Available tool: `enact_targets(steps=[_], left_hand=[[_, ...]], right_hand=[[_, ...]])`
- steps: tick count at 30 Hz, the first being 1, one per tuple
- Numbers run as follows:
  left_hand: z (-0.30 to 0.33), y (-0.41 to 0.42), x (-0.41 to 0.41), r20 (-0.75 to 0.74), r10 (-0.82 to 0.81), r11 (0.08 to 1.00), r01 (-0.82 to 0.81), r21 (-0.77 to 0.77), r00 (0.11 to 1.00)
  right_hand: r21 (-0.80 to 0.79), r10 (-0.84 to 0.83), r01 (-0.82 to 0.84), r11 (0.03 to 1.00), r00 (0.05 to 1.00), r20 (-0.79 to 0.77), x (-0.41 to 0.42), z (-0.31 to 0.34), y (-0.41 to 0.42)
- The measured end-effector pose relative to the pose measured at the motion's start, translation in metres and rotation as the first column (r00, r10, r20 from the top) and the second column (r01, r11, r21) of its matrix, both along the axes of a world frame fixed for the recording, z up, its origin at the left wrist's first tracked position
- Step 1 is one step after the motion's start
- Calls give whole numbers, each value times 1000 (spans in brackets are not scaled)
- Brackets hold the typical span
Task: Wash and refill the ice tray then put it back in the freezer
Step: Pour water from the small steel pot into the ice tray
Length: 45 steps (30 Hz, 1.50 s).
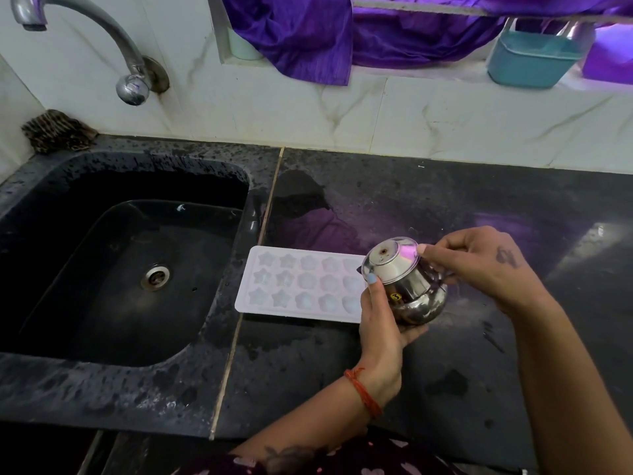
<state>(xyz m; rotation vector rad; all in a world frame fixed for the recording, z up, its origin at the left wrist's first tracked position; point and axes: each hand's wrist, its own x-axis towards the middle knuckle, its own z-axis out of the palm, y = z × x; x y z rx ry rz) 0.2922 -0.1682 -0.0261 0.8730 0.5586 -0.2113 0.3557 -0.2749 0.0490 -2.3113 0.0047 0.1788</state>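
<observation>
A white ice tray with star and flower moulds lies flat on the black counter, just right of the sink. Over its right end I hold a small steel pot, tipped toward the tray. My left hand cups the pot's round belly from below. My right hand pinches its rim from the right. Whether water is running out of the pot, or lies in the moulds, I cannot tell.
The black sink with its drain is at the left, under a steel tap. The counter is wet. A scrub pad sits at the sink's back corner; a teal tub and purple cloth are on the sill.
</observation>
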Motion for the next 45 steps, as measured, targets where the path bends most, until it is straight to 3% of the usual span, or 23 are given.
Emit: enact_targets(steps=[20, 32, 45], left_hand=[[4, -11, 0, -15, 60, 997, -60, -44, 998], [-1, -24, -1, 83, 27, 998, -31, 53, 996], [0, -41, -1, 9, 7, 1000, -7, -18, 1000]], right_hand=[[-71, 79, -76, 995, 996, 42, 1, 8, -4], [118, -39, 40, 992, 999, -17, -3, -1, -23], [-30, 7, -5, 1000, 998, 55, -6, 3, -37]])
